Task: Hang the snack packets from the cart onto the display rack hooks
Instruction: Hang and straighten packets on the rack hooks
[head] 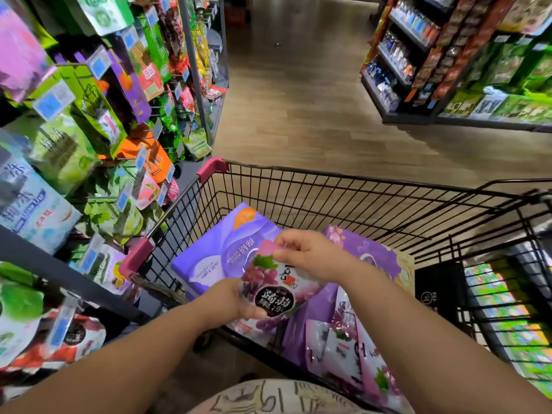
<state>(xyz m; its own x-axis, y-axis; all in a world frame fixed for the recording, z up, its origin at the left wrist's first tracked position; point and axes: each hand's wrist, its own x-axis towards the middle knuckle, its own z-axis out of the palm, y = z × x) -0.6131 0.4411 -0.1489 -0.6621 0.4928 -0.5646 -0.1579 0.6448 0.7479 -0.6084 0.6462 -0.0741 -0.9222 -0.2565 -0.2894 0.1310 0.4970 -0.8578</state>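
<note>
Left grip point(231, 297), right grip point(307, 255) pinch grape packet point(276, 286) edges over cart point(358, 177); aisle floor point(298, 100) open.

Bare forearms point(134, 348), cream top point(286, 397) (dark line-drawn print)

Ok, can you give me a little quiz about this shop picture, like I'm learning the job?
1. True or false: the grape packet already hangs on the display rack.
2. How many hands hold it? A none, B one, C two.
3. Fill in: the rack stands on the cart's ___ side.
Key: 1 false, it is held over the cart. 2 C, the left hand and the right hand. 3 left.
</note>
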